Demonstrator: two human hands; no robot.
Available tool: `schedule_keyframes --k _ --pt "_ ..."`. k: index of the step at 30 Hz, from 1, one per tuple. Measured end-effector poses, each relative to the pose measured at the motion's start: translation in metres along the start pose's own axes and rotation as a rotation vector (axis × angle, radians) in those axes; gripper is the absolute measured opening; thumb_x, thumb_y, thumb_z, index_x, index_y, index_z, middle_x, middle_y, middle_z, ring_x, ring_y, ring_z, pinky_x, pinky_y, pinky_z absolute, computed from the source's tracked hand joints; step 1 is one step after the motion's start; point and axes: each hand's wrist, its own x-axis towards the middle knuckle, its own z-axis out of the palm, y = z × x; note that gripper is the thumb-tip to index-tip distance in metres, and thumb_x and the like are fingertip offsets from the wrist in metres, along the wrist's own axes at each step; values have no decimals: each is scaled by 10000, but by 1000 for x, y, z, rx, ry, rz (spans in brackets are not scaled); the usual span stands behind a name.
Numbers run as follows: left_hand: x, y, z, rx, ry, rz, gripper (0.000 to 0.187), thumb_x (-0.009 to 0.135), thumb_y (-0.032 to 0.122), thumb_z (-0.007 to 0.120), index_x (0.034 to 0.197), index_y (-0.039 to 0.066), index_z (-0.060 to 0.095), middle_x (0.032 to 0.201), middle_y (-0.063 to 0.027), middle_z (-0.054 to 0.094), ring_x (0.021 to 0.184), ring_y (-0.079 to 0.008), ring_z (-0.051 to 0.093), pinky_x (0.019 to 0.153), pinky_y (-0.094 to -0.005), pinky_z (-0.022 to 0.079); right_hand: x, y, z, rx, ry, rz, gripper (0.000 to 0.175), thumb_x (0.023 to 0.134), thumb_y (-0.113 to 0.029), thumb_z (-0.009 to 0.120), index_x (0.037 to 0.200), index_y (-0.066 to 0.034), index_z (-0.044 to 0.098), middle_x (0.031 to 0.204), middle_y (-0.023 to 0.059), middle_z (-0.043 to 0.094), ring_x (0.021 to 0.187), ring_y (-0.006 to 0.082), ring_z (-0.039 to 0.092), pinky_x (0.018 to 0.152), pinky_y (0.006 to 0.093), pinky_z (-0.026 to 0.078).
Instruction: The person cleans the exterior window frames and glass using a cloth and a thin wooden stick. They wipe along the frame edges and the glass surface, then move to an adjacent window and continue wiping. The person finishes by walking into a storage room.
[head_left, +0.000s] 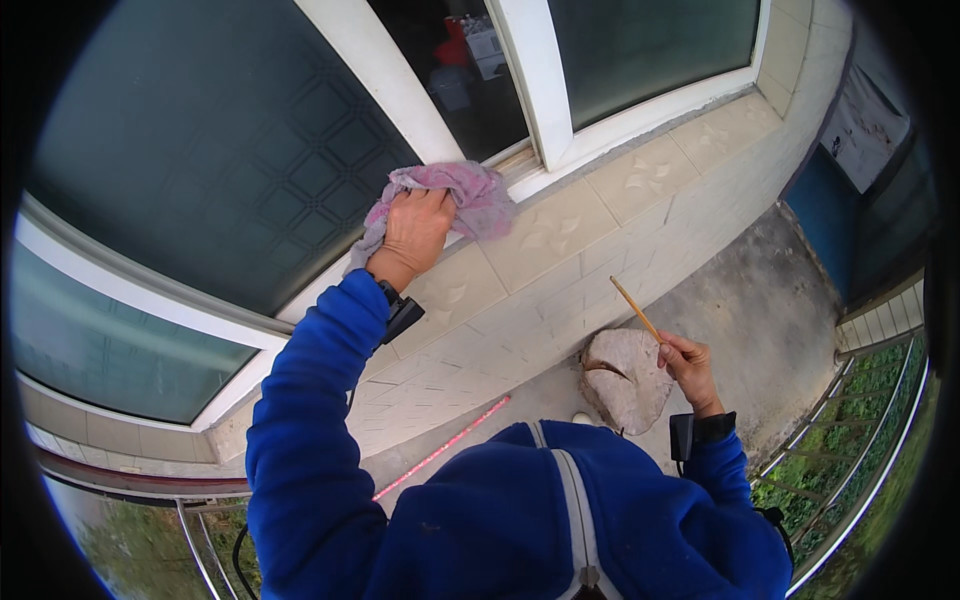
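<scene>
My left hand (417, 229) grips a worn pink and grey cloth (480, 196) and presses it on the lower white rail of a sliding window. Part of the rail lies hidden under the cloth. Just right of it, the window track (523, 163) shows brownish dirt below the opened gap. In my right hand (686, 367), a thin wooden stick (634, 304) is held between thumb and fingers, its far end pointing up and left. That hand is in the air, apart from the wall. Beneath the window runs a beige tiled sill (559, 229).
A cut tree stump (626, 375) stands on the concrete floor (739, 315). A pink patterned pole (442, 448) lies by the wall's foot. Metal railings (862, 480) border the right side, with greenery beyond. A blue door (825, 225) is at the upper right.
</scene>
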Motion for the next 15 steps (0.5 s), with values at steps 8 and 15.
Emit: schedule_keyframes --k 8,15 --pt "49 -49 -42 140 256 -146 315 710 122 632 1021 87 661 932 -57 562 873 -251 572 648 -358 483 19 2 -4 14 -29 18 246 935 -84 659 1175 -97 711 702 -5 636 544 24 444 476 193 349" --pt "8 -2 -3 17 -187 -34 223 724 130 630 933 67 678 922 -90 598 926 -273 594 732 -404 493 25 -1 4 2 -90 4 255 935 -80 658 1184 -98 707 708 -3 639 544 20 439 474 191 343"
